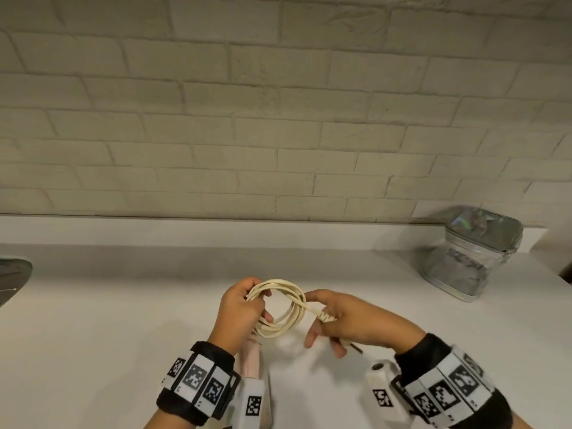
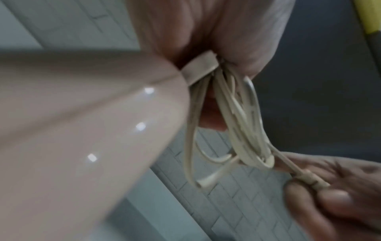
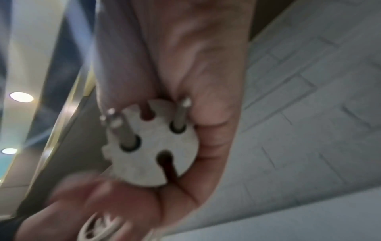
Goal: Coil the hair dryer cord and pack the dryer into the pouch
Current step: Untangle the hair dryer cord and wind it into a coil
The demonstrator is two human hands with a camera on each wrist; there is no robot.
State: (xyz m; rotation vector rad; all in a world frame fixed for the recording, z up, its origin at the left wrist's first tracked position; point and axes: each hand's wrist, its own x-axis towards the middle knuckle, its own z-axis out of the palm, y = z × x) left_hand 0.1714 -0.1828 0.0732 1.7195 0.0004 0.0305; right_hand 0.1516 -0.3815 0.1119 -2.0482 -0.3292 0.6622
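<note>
Cord coiling nearly finished, above the near middle of the white worktop (image 1: 123, 305). Left hand (image 1: 240, 308) curled round the left side of the cream cord coil (image 1: 283, 308), several loops bunched in its grip; pale pink hair dryer (image 1: 249, 365) just below that wrist, mostly hidden, its glossy body filling the left wrist view. Right hand (image 1: 346, 325) closed round the round two-pin plug (image 3: 151, 143), pins pointing back toward the wrist, the short last run of cord leading from the ribbed strain relief into the right side of the coil. Silvery zip pouch (image 1: 473, 255) standing far right against the brick wall, well apart from both hands; whether its zip is open cannot be told.

To finish well: keep the left grip firm so the loops do not spring apart, lay the last run along the coil rather than across it, avoid a sharp bend at the strain relief, keep the pins turned away from the dryer's glossy shell.
</note>
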